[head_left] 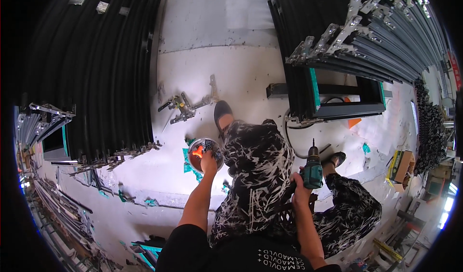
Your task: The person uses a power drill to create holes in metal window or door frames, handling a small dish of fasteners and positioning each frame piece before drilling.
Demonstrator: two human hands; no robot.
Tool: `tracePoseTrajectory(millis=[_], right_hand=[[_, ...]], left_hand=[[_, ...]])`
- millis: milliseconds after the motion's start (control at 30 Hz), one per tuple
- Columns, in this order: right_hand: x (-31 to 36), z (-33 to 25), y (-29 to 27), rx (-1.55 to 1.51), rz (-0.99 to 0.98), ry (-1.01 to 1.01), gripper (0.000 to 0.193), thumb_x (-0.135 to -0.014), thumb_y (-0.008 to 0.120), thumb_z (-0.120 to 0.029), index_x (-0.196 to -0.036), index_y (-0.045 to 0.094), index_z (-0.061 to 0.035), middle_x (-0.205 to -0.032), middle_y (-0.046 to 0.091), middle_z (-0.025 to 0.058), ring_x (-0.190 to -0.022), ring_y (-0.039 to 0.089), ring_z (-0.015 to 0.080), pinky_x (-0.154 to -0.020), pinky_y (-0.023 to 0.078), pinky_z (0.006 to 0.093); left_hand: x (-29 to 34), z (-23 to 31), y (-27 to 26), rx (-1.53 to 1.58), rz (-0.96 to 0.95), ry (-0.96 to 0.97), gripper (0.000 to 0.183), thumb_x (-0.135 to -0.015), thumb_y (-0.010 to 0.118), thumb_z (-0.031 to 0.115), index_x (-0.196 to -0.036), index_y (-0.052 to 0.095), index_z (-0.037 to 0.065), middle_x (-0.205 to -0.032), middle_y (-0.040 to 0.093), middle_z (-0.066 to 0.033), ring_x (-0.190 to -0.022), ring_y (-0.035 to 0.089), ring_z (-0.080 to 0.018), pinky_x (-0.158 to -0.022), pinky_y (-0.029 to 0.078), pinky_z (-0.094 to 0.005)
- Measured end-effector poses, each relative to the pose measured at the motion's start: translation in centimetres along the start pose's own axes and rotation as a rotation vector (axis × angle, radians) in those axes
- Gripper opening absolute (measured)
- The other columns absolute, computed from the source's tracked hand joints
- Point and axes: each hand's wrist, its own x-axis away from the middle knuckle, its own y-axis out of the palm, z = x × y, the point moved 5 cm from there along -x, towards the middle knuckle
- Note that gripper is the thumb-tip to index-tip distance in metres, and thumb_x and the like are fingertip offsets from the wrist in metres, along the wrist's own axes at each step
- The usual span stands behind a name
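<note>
My left hand (208, 163) reaches down into a round metal bowl (220, 166) on the floor beside my leg. Small dark and shiny pieces (208, 144) lie in the bowl, with something bright orange (197, 151) among them. Its fingertips are lost among the pieces, so what they hold, if anything, does not show. At my right knee, my right hand (300, 187) is closed round the handle of a green and black cordless drill (313, 172). The drill's bit points away from me.
Long black frame profiles (96, 74) are stacked at the left. Grey profiles (400, 52) with metal hinge arms rest on black frames at the right. Loose metal hinges (183, 109) lie on the floor ahead. A black cable (289, 132) curves near my right foot; a cardboard box (401, 170) stands farther right.
</note>
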Motion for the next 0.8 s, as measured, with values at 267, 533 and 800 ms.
tracePoseTrajectory(millis=[267, 533, 800], right_hand=[[0.1, -0.3, -1.0, -0.090, 0.040, -0.011, 0.037, -0.080, 0.065, 0.002, -0.114, 0.050, 0.0005, -0.077, 0.055, 0.0045, -0.062, 0.055, 0.0143, -0.062, 0.049, 0.0286], [0.2, 0.0, -2.5, -0.122, 0.028, -0.074, 0.037, -0.081, 0.063, 0.002, -0.115, 0.050, -0.0003, -0.076, 0.055, 0.0049, -0.061, 0.055, 0.0150, -0.062, 0.048, 0.0291], [-0.4, 1.7, -3.3, -0.196, 0.037, -0.115, 0.034, -0.080, 0.065, 0.003, -0.112, 0.054, -0.0013, -0.085, 0.059, 0.0040, -0.063, 0.055, 0.0135, -0.062, 0.046, 0.0270]], left_hand=[[0.7, 0.9, -1.7, 1.288, -0.309, -0.529, 0.011, -0.085, 0.059, -0.001, -0.095, 0.058, 0.002, -0.087, 0.061, -0.0103, -0.074, 0.062, -0.0199, -0.067, 0.054, -0.0270], [4.0, 18.9, -20.4, 1.967, -0.686, 0.102, 0.015, -0.084, 0.058, 0.010, -0.093, 0.047, 0.008, -0.081, 0.046, -0.0044, -0.068, 0.042, -0.0137, -0.061, 0.039, -0.0224], [7.5, 31.4, -28.6, 2.165, -1.202, 0.127, 0.011, -0.088, 0.050, 0.011, -0.086, 0.040, 0.010, -0.074, 0.038, -0.0008, -0.053, 0.036, -0.0087, -0.044, 0.029, -0.0217]])
